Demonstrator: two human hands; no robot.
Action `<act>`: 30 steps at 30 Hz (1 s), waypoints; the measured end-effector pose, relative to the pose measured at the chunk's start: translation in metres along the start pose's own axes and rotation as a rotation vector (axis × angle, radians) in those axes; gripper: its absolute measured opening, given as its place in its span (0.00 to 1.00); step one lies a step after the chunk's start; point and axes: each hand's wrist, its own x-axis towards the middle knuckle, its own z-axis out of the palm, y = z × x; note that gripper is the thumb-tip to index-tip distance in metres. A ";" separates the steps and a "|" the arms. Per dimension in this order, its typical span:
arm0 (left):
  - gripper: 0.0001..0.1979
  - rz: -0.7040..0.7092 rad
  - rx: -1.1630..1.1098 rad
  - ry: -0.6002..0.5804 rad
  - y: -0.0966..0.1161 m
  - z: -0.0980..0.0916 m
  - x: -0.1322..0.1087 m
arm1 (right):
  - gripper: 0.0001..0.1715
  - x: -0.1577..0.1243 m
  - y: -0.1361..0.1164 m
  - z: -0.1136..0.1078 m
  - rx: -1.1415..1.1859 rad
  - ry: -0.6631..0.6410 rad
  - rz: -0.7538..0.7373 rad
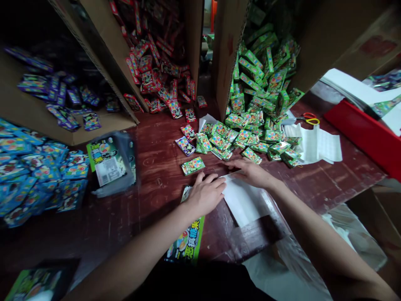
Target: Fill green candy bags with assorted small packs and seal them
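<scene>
My left hand [205,194] lies palm down with its fingers apart, over the upper part of a black-and-green printed candy bag [189,242]. Its fingertips reach the left edge of a white paper sheet [244,198]. At the sheet's top edge rests my right hand [250,172], fingers stretched out to the left and thumb low near the paper; nothing shows in its grip. Just beyond the hands, a small green candy box [192,166] lies alone. Behind it are a purple box [185,146] and a loose heap of green boxes [222,138].
Cardboard cartons hold purple boxes [59,90], red boxes [150,79] and green boxes [263,79]. Blue packets [40,167] pile up at left, beside a plastic-wrapped pack [109,161]. Yellow-handled scissors [310,118], label sheets [322,144] and a red bin [360,133] are at right.
</scene>
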 end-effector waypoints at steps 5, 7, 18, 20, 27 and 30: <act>0.13 -0.008 -0.017 0.007 0.007 0.000 0.000 | 0.26 -0.008 -0.024 0.005 0.138 0.055 0.018; 0.12 0.013 -0.062 0.032 0.003 -0.006 -0.004 | 0.29 -0.015 -0.042 0.001 0.299 0.176 0.069; 0.10 -0.288 -0.521 0.112 -0.062 -0.043 -0.110 | 0.29 0.000 -0.136 0.070 0.826 0.371 0.330; 0.09 -0.318 -0.639 0.166 -0.059 -0.043 -0.120 | 0.29 0.009 -0.144 0.081 0.868 0.321 0.333; 0.09 -0.461 -1.110 0.169 -0.041 -0.045 -0.123 | 0.35 0.021 -0.157 0.096 0.959 0.071 0.322; 0.09 -0.498 -1.149 0.175 -0.035 -0.046 -0.122 | 0.36 0.020 -0.155 0.105 0.896 0.059 0.284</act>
